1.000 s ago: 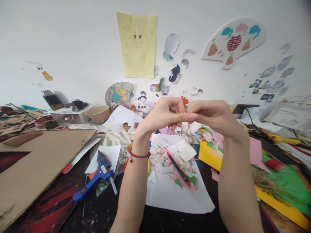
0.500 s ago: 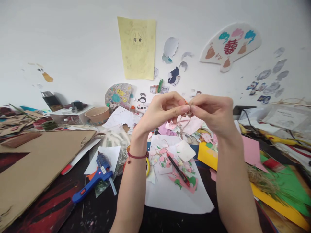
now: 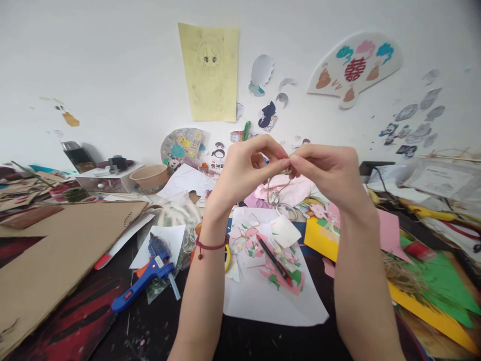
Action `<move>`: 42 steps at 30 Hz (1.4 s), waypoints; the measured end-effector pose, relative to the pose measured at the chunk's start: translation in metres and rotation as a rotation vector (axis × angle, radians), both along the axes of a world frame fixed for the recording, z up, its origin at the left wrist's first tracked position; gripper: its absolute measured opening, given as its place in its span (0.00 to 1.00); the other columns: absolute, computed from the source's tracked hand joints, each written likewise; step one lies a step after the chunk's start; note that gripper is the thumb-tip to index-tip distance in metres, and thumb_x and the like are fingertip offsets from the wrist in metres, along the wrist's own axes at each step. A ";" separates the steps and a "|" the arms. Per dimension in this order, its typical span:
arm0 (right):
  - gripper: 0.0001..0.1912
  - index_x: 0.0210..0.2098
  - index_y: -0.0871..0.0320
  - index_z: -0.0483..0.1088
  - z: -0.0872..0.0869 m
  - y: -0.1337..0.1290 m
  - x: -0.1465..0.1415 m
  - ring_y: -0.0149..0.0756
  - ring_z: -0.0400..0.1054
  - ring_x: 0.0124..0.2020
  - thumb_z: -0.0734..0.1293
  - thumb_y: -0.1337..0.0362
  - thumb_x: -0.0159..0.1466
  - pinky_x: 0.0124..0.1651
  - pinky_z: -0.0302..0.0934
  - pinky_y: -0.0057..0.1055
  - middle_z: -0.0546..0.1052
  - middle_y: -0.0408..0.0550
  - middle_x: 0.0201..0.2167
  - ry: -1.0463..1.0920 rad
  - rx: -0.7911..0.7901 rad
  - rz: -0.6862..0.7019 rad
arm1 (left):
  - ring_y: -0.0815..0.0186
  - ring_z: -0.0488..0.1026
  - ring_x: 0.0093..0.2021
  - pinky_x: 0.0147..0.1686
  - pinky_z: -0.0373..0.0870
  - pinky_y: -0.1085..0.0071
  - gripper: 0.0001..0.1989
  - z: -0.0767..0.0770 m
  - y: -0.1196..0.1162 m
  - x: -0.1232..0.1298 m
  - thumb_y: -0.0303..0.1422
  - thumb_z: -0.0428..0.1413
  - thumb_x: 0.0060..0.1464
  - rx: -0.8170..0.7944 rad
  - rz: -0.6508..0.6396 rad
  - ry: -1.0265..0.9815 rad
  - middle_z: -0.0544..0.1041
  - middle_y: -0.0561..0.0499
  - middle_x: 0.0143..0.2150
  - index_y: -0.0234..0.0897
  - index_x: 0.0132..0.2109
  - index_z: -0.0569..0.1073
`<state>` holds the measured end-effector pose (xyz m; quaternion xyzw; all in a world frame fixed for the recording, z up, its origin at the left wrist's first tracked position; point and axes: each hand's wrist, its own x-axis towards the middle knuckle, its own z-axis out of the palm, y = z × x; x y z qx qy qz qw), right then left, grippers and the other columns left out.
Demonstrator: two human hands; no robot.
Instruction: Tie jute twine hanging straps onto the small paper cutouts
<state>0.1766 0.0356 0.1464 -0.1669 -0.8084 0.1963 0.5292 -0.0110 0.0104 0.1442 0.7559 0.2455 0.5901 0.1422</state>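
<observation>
My left hand [image 3: 250,173] and my right hand [image 3: 328,173] are raised in front of me, fingertips meeting above the table. Each is closed in a pinch on a thin piece of brown twine [image 3: 277,192], which dangles in a loop below the fingers. The part of the twine right between the fingertips is mostly hidden. Under my hands lies a white sheet of paper [image 3: 259,306] strewn with pink and green paper scraps, and a dark pen [image 3: 274,260] rests across them.
At left, a blue glue gun [image 3: 156,271] lies beside a large cardboard piece [image 3: 86,235]. A bowl [image 3: 150,178] and a thermos [image 3: 77,156] stand behind. Coloured paper [image 3: 447,286] and a bundle of twine [image 3: 404,273] are at right. A wall rises behind the table.
My hands have drawn in slightly, with the fingertips pressed closer together and a little higher. The dangling twine loop has shifted slightly left.
</observation>
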 end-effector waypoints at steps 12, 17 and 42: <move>0.09 0.29 0.54 0.74 -0.007 0.015 -0.008 0.34 0.69 0.28 0.70 0.60 0.65 0.33 0.64 0.35 0.75 0.43 0.25 0.131 0.095 -0.138 | 0.74 0.73 0.28 0.32 0.71 0.76 0.03 0.000 0.001 0.008 0.30 0.61 0.59 0.308 0.318 0.114 0.80 0.54 0.31 0.38 0.36 0.77; 0.08 0.30 0.53 0.73 -0.005 0.010 -0.007 0.35 0.67 0.29 0.67 0.63 0.67 0.35 0.62 0.36 0.75 0.44 0.26 0.090 0.334 -0.320 | 0.75 0.73 0.27 0.30 0.71 0.77 0.06 -0.001 0.002 0.016 0.34 0.62 0.60 0.258 0.248 -0.005 0.81 0.54 0.32 0.38 0.35 0.77; 0.12 0.29 0.53 0.72 -0.001 -0.002 -0.004 0.34 0.69 0.29 0.69 0.55 0.67 0.36 0.67 0.37 0.73 0.44 0.26 0.215 0.201 -0.169 | 0.74 0.73 0.30 0.27 0.71 0.76 0.07 -0.002 0.004 0.024 0.36 0.66 0.55 -0.032 -0.098 -0.209 0.80 0.51 0.37 0.38 0.38 0.78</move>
